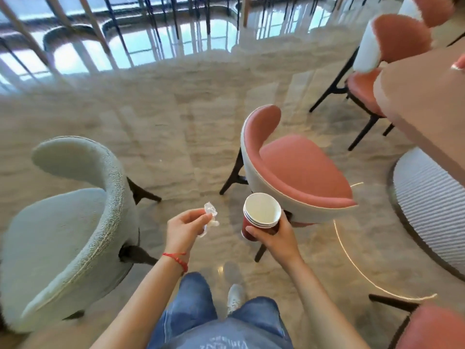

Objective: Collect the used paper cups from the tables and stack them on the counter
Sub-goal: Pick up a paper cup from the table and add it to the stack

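Above a glossy marble floor (pixel 176 127), between two chairs, a person stands holding things in both hands. Right hand (pixel 275 235) grips a stack of paper cups (pixel 260 215), thumb across the near side and fingers wrapped round the far side; the cups are red outside and white inside, nested so that several rims show one under another, and the mouth tilts up and a little away. Left hand (pixel 183 227), with a red string bracelet (pixel 177 259) at the wrist, pinches a crumpled bit of clear wrapper (pixel 210 217) between thumb and fingertips; the wrapper hangs just beside the cups without touching them. Behind the cups sits a pink chair (pixel 299 170) with a white shell and dark legs, its seat edge close under the right hand. To the left stands a pale green chair (pixel 63 222) in nubby fabric. At the right edge a pink round table (pixel 422 102) rises on a ribbed white base (pixel 432 205), with more pink chairs around it. Blue jeans (pixel 201 313) and a white shoe (pixel 235 298) show below.
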### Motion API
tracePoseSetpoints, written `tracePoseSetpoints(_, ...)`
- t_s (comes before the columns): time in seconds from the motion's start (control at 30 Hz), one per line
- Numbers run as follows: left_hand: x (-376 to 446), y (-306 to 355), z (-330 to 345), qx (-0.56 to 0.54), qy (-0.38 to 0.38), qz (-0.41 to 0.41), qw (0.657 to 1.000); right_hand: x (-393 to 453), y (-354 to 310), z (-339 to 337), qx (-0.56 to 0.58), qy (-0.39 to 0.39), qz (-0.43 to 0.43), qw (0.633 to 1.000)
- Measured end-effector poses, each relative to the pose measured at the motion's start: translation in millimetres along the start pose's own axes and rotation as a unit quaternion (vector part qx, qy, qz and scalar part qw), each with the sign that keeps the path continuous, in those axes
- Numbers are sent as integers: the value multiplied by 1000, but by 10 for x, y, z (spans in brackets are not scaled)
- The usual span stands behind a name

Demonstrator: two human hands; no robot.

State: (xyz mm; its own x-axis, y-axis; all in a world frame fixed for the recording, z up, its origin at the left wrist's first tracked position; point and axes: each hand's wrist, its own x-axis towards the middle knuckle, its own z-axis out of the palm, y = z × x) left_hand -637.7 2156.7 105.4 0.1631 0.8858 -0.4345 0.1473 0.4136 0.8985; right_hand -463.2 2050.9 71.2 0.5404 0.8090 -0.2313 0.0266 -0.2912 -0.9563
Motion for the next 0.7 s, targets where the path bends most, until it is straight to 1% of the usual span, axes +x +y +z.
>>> tracePoseSetpoints(0.17,344,121,-159,-35,72,-4,997,519,-116,316,-24,-62,-3,998)
tracePoseSetpoints(0.3,752,319,-257,-57,94,-6,994,969,-294,557,-28,-95,-1,995)
tracePoseSetpoints(0.57,2007,891,-572,-70,100,0,993,2133,-741,1244,-15,-87,-6,996)
tracePoseSetpoints(0.7,2559,1223,-733,-78,108,15,991,2660,-1031,1519,-36,-95,-11,995)
